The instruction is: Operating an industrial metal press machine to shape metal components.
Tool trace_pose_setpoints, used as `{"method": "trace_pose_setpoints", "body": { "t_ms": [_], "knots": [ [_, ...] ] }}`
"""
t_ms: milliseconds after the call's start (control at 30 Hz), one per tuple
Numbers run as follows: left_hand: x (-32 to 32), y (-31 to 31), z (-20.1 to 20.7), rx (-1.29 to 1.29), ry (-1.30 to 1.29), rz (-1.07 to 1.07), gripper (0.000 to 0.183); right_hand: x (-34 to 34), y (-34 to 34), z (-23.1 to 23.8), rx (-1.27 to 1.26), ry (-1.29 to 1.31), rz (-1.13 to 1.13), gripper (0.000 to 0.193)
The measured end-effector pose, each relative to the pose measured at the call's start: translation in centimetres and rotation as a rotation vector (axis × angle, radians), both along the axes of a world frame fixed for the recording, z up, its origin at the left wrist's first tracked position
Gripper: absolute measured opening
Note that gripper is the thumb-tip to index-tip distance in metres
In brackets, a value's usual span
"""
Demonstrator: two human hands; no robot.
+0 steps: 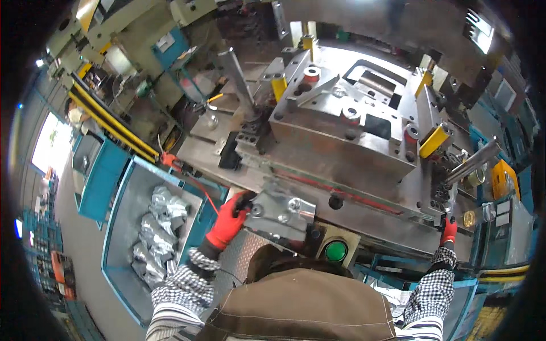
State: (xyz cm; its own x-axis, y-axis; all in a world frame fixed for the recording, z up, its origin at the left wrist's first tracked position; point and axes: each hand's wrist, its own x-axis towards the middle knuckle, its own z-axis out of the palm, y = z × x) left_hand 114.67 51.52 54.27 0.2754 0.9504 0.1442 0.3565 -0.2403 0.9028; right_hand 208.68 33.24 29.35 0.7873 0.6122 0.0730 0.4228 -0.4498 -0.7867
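My left hand point(226, 220), in a red glove with black fingers, closes on the left end of a grey stamped metal part point(278, 215). This part has several round holes or raised rings and lies in front of the press bed; its far edge is blurred. At the right end of the bed, my right hand point(449, 232), also red-gloved, has its fingers drawn together beside a small shiny piece point(449, 206). What it grips there is too small to make out. The large steel die point(341, 145) stands beyond both hands.
Silvery stamped parts point(162, 227) lie piled in a blue-rimmed bin point(122, 199) at left. A green push button point(335, 250) sits near my body. Yellow posts point(435, 140) and steel guide pillars point(239, 79) rise around the die. A red cable point(205, 193) hangs left of my hand.
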Motion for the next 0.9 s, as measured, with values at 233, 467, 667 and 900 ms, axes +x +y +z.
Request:
{"method": "trace_pose_setpoints", "body": {
  "t_ms": [233, 467, 667, 900],
  "knots": [
    [8.0, 0.9, -5.4, 0.102, -0.085, 0.023, 0.056, 1.3, -1.7, 1.2, -0.005, 0.101, -0.031, 0.028],
    [2.3, 1.0, -10.1, 0.169, 0.362, 0.222, 0.057, -0.7, 2.7, 8.0, -0.179, 0.308, -0.248, 0.053],
    [1.5, 3.0, -11.1, 0.118, 0.515, 0.29, 0.062, -4.0, -1.2, 12.7, -0.073, -0.138, -0.137, 0.044],
    [0.1, 2.0, -13.9, 0.125, 0.188, 0.208, 0.085, -17.6, -11.7, 14.6, 0.099, 0.193, 0.188, 0.054]
  ]
}}
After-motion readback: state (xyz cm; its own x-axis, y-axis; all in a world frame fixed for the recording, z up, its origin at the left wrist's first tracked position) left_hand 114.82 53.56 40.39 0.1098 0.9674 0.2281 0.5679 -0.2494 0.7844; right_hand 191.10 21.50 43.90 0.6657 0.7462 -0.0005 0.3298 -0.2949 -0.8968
